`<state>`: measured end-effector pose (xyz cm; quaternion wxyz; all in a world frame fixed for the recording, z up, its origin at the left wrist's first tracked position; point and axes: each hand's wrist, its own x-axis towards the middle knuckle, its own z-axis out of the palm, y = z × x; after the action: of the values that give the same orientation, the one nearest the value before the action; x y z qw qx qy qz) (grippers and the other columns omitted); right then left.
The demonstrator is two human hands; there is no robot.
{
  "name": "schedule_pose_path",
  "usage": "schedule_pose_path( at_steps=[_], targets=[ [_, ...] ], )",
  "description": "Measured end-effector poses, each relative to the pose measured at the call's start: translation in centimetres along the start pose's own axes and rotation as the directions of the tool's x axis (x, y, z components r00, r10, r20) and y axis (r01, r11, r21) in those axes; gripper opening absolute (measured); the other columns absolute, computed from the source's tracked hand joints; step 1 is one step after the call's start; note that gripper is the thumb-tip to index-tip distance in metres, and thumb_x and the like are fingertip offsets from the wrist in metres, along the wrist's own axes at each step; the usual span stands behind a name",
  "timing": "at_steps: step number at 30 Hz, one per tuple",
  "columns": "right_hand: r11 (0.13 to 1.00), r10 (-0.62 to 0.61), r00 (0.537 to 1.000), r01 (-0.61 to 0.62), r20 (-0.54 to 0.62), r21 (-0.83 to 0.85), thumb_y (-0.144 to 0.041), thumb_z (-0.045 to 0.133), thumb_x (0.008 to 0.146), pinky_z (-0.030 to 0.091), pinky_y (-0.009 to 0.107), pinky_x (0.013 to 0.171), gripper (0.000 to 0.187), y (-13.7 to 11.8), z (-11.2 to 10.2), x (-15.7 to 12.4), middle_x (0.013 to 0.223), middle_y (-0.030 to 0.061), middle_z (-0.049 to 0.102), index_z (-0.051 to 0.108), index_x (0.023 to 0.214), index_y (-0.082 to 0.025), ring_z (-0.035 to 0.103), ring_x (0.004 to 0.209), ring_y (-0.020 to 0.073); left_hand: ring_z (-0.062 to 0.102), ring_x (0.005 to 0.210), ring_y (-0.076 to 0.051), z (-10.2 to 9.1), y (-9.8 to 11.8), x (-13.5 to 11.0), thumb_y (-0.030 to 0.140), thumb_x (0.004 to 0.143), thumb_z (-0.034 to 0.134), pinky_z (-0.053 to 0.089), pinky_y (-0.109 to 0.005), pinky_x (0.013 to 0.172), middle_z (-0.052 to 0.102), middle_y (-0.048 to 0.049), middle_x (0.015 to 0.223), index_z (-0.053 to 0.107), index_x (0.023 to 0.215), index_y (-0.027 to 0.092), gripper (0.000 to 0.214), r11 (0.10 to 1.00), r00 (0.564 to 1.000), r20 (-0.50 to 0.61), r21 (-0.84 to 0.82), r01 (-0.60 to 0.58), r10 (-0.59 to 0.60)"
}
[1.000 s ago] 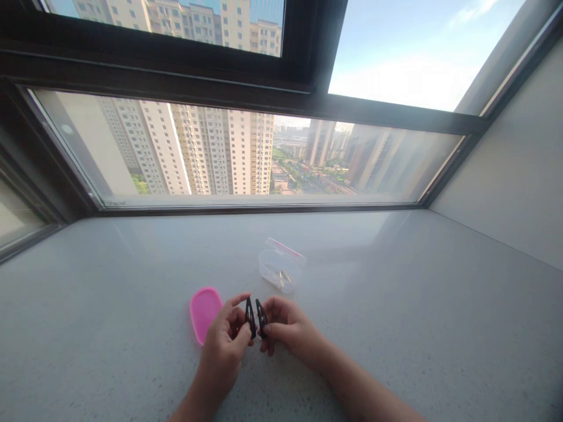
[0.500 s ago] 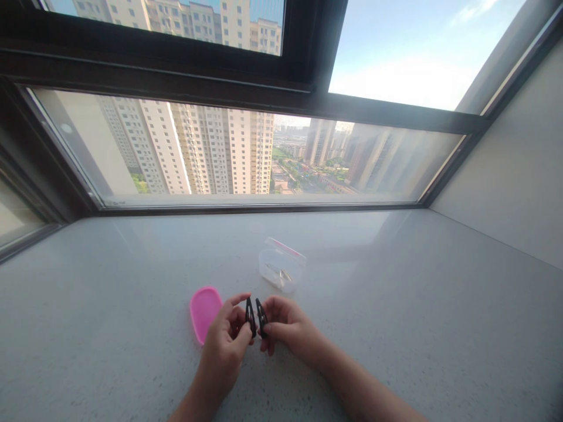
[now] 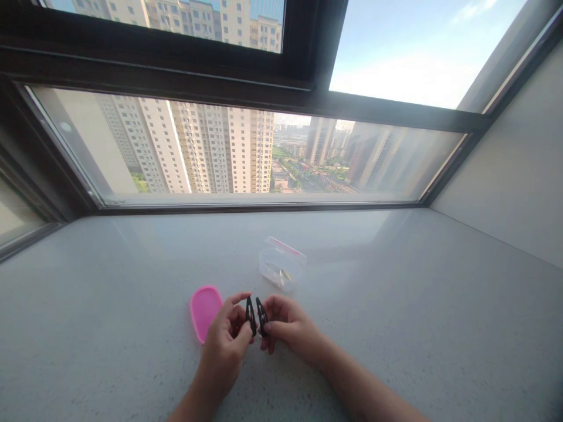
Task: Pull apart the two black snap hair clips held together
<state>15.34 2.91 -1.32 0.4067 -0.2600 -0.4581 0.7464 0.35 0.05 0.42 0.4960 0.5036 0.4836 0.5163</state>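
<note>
Two black snap hair clips are held up side by side, close together, with their narrow ends pointing away from me. My left hand (image 3: 229, 334) pinches the left hair clip (image 3: 250, 315) between thumb and fingers. In my right hand (image 3: 285, 322) is the right hair clip (image 3: 261, 316), its lower end under the thumb. A pink oval lid (image 3: 204, 312) lies on the pale speckled surface, partly covered by my left hand. Beyond my hands stands a clear plastic container (image 3: 281, 271) with small shiny items and clear plastic in it, too small to name.
The pale speckled sill (image 3: 417, 328) runs back to a dark window frame (image 3: 259, 209). A white wall (image 3: 519, 176) bounds it on the right. Tall buildings (image 3: 211, 152) show through the glass.
</note>
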Motion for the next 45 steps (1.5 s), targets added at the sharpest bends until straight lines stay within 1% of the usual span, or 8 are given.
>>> schedule_pose_path(
  at_steps=[9, 14, 19, 21, 27, 32, 37, 45],
  targets=[
    [1.000, 0.002, 1.000, -0.002, 0.003, -0.009, -0.021, 0.072, 0.064, 0.046, 0.019, 0.042, 0.029, 0.0, -0.1, 0.0, 0.068, 0.0005, 0.062, 0.053, 0.085, -0.013, 0.061, 0.049, 0.0124, 0.050, 0.058, -0.012, 0.0, -0.2, 0.2, 0.022, 0.072, 0.057, 0.042, -0.022, 0.055, 0.050, 0.0048, 0.063, 0.050, 0.112, 0.016, 0.041, 1.000, 1.000, -0.011, -0.004, -0.007, 0.007],
    [1.000, 0.021, 1.000, -0.021, -0.003, 0.003, -0.021, 0.072, 0.063, 0.045, 0.019, 0.040, 0.029, 0.0, 0.0, 0.0, 0.066, 0.0013, 0.063, 0.054, 0.083, -0.012, 0.061, 0.047, 0.0125, 0.050, 0.058, -0.012, 0.0, 0.2, 0.1, 0.022, 0.073, 0.055, 0.042, -0.022, 0.053, 0.050, 0.0043, 0.063, 0.048, 0.113, 0.015, 0.041, 1.000, 1.000, -0.001, 0.007, 0.003, -0.003],
    [1.000, 0.021, 1.000, -0.021, -0.019, 0.007, -0.021, 0.070, 0.063, 0.045, 0.020, 0.040, 0.026, 0.0, -0.1, 0.0, 0.065, 0.0011, 0.063, 0.055, 0.084, -0.012, 0.059, 0.045, 0.0124, 0.050, 0.054, -0.012, 0.1, 0.6, 0.0, 0.023, 0.070, 0.056, 0.042, -0.022, 0.052, 0.050, 0.0051, 0.061, 0.050, 0.111, 0.015, 0.042, 1.000, 1.000, 0.006, -0.014, 0.027, -0.027],
    [1.000, 0.022, 0.999, -0.023, -0.024, -0.008, -0.021, 0.068, 0.064, 0.044, 0.020, 0.040, 0.024, 0.0, -0.1, 0.0, 0.064, 0.0008, 0.062, 0.056, 0.083, -0.012, 0.059, 0.044, 0.0121, 0.050, 0.054, -0.012, 0.2, 0.7, 0.0, 0.023, 0.069, 0.057, 0.042, -0.022, 0.052, 0.050, 0.0052, 0.061, 0.051, 0.111, 0.015, 0.043, 0.999, 1.000, 0.010, -0.024, 0.030, -0.030],
    [0.998, 0.034, 0.999, -0.037, -0.043, -0.060, -0.024, 0.065, 0.066, 0.043, 0.019, 0.039, 0.022, 0.1, 0.0, 0.0, 0.062, 0.0002, 0.062, 0.055, 0.082, -0.013, 0.058, 0.043, 0.0117, 0.049, 0.051, -0.011, 0.4, 0.8, 0.0, 0.024, 0.067, 0.056, 0.042, -0.022, 0.048, 0.049, 0.0056, 0.058, 0.052, 0.108, 0.014, 0.043, 0.998, 0.999, -0.035, -0.050, 0.033, -0.034],
    [0.994, 0.044, 0.997, -0.050, -0.061, -0.093, -0.024, 0.063, 0.066, 0.042, 0.019, 0.037, 0.020, -0.3, 0.4, -0.1, 0.059, -0.0007, 0.061, 0.054, 0.080, -0.013, 0.057, 0.041, 0.0110, 0.050, 0.052, -0.012, 0.4, 0.9, 0.0, 0.024, 0.068, 0.057, 0.042, -0.022, 0.048, 0.050, 0.0054, 0.059, 0.050, 0.110, 0.014, 0.044, 0.998, 0.999, -0.018, -0.055, 0.038, -0.040],
    [0.989, 0.048, 0.997, -0.057, -0.065, -0.138, -0.027, 0.063, 0.067, 0.041, 0.018, 0.035, 0.022, -0.9, 0.8, -0.2, 0.058, -0.0015, 0.059, 0.053, 0.080, -0.013, 0.055, 0.039, 0.0098, 0.048, 0.049, -0.011, 0.7, 0.9, -0.2, 0.026, 0.069, 0.057, 0.040, -0.021, 0.045, 0.048, 0.0060, 0.057, 0.050, 0.108, 0.013, 0.041, 0.997, 0.997, -0.081, -0.079, 0.014, -0.020],
    [0.980, 0.024, 0.997, -0.037, -0.070, -0.193, -0.028, 0.062, 0.069, 0.040, 0.016, 0.036, 0.020, -1.1, 1.0, -0.3, 0.057, -0.0034, 0.057, 0.052, 0.080, -0.014, 0.053, 0.039, 0.0077, 0.048, 0.046, -0.010, 0.5, 0.7, -0.1, 0.027, 0.071, 0.056, 0.038, -0.020, 0.044, 0.050, 0.0066, 0.057, 0.048, 0.108, 0.015, 0.040, 0.994, 0.997, -0.064, -0.106, 0.031, -0.038]
  ],
)
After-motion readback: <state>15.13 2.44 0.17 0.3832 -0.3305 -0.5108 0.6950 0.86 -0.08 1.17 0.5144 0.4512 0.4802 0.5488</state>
